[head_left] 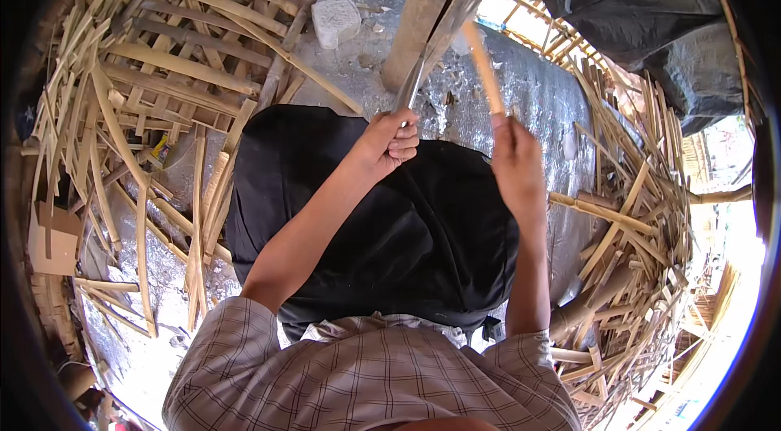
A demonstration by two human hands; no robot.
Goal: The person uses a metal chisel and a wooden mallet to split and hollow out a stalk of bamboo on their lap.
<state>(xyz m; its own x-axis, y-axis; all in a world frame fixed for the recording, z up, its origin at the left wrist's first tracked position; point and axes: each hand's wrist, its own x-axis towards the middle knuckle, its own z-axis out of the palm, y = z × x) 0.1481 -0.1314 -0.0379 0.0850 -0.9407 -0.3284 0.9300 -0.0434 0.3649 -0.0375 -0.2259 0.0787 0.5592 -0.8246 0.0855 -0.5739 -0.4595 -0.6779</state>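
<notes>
My left hand (391,143) is closed round the lower end of a narrow metal blade (411,87). Its upper part meets the dark split in a thick bamboo pole (423,8), which rises before me to the top of the view. Whether the blade is a knife or a chisel I cannot tell. Slightly blurred, my right hand (518,166) grips a pale wooden stick (483,69) pointing up and away, beside the pole's right side. The stick's far end lies close to the pole, and I cannot see whether it carries a head. Black cloth (350,219) covers my lap beneath both hands.
Crossed bamboo strips (183,65) form a lattice at the far left. Piled bamboo pieces (626,309) lie to the right. A whitish block (336,21) rests on the grey floor (561,130). Black sheeting (643,16) hangs at the upper right; a cardboard box (54,240) stands far left.
</notes>
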